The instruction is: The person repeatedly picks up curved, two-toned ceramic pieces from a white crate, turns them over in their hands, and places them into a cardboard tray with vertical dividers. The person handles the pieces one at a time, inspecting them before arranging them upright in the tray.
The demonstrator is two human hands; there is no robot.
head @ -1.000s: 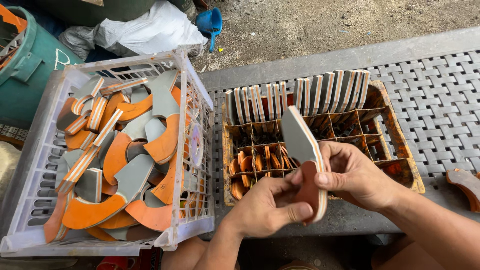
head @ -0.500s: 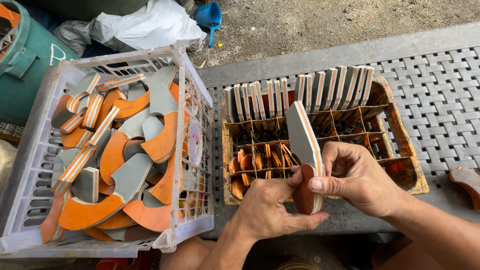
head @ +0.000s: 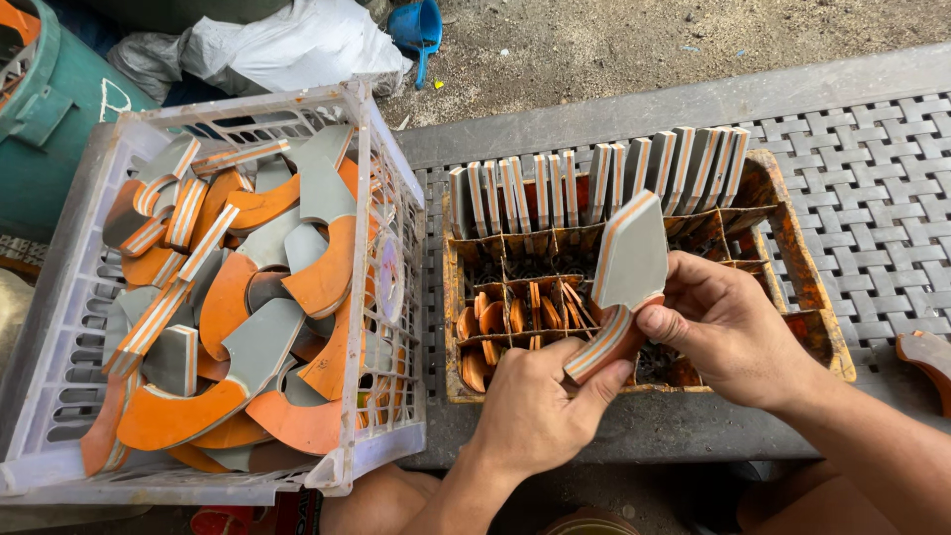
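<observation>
My left hand [head: 535,406] and my right hand [head: 728,332] together hold a flat grey-faced piece [head: 626,272] with orange and white layered edges. It is tilted over a rusty orange compartment box [head: 792,238]. My left thumb presses its lower end, my right fingers pinch its right side. Behind it, a row of similar grey pieces [head: 594,183] stands on edge along the box's far side. Small orange curved bits [head: 515,317] fill the middle compartments.
A white plastic crate [head: 381,198] at the left holds several grey and orange curved offcuts [head: 238,307]. The box rests on a grey woven-pattern surface [head: 872,188]. A green bin [head: 40,129], a white bag [head: 297,45] and a blue object [head: 421,25] lie beyond.
The held piece has turned from edge-on to showing its grey face, and my left thumb has shifted to its lower end. The camera view has moved slightly.
</observation>
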